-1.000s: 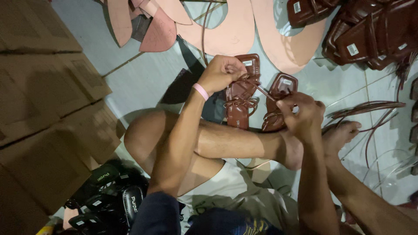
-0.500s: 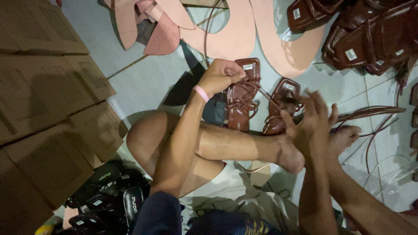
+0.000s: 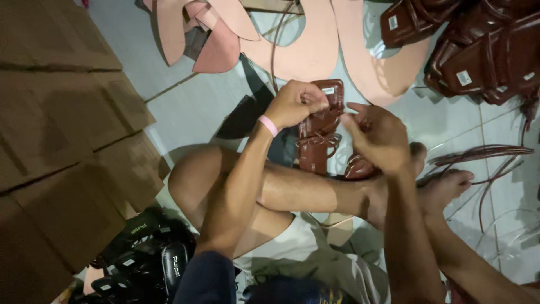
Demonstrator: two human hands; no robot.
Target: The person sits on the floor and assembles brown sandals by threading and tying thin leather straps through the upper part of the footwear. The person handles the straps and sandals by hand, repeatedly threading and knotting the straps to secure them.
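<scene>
**Both hands closed over a pair of brown strappy sandals on the tiled floor**

Fingers of the left hand (image 3: 295, 103) are curled into a tight fist, pinching something small at the top of the left brown sandal (image 3: 320, 132); what exactly the fingertips grip is hidden by the knuckles. A pink wristband (image 3: 269, 125) sits on that wrist. The right hand (image 3: 378, 138) is also curled shut, its back to the camera, covering most of the right brown sandal (image 3: 358, 167), so whether it actually holds a strap cannot be told.

The two sandals lie side by side on the pale floor tiles (image 3: 185, 110), just beyond the person's crossed bare leg (image 3: 315, 191) and beside the bare foot (image 3: 444, 186). Loose brown straps (image 3: 484, 153) trail across the floor to the right of the foot.

Further off, pink sole cut-outs (image 3: 315, 50) lie spread at the top, and a heap of finished brown sandals (image 3: 478, 50) fills the upper right corner. Flattened cardboard (image 3: 62, 141) covers the left side, with a pile of black sandals (image 3: 146, 259) near the lower left.
</scene>
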